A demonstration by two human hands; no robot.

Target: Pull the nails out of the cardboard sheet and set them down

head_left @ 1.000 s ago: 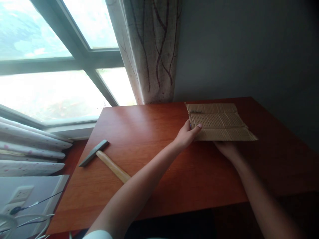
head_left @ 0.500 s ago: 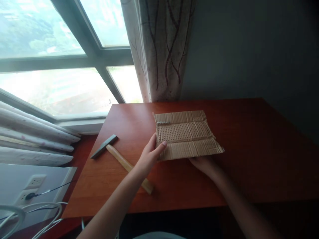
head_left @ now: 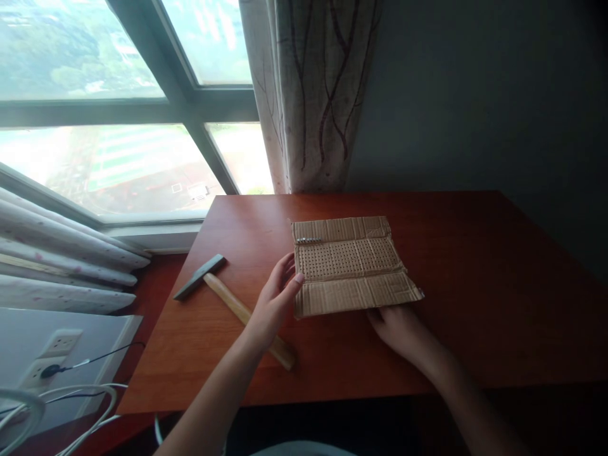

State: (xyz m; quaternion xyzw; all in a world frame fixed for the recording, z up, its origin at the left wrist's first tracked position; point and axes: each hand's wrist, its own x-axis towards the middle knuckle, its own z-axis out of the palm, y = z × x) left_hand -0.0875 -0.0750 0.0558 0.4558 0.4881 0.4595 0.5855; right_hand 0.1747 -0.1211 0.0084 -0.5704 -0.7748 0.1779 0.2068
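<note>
A flat brown cardboard sheet [head_left: 351, 266] lies on the red-brown wooden table [head_left: 475, 266]. Its middle strip is full of small holes, and a few small metal nails [head_left: 308, 240] sit near its far left corner. My left hand [head_left: 275, 301] is at the sheet's left edge with its fingers loosely apart; the thumb tip touches the edge. My right hand [head_left: 401, 329] is at the near right edge, its fingertips tucked under the cardboard. A hammer [head_left: 228, 297] with a wooden handle and a dark steel head lies just left of my left hand.
A window [head_left: 118, 126] and a patterned curtain [head_left: 313, 95] stand behind the table, with a dark wall on the right. At lower left are a wall socket [head_left: 57, 345] with a plugged cable and white cords [head_left: 71, 405].
Both hands brought the cardboard from the far right of the table towards me and left, then set it down. My left hand's pinch on the edge has loosened. The camera view shifted.
</note>
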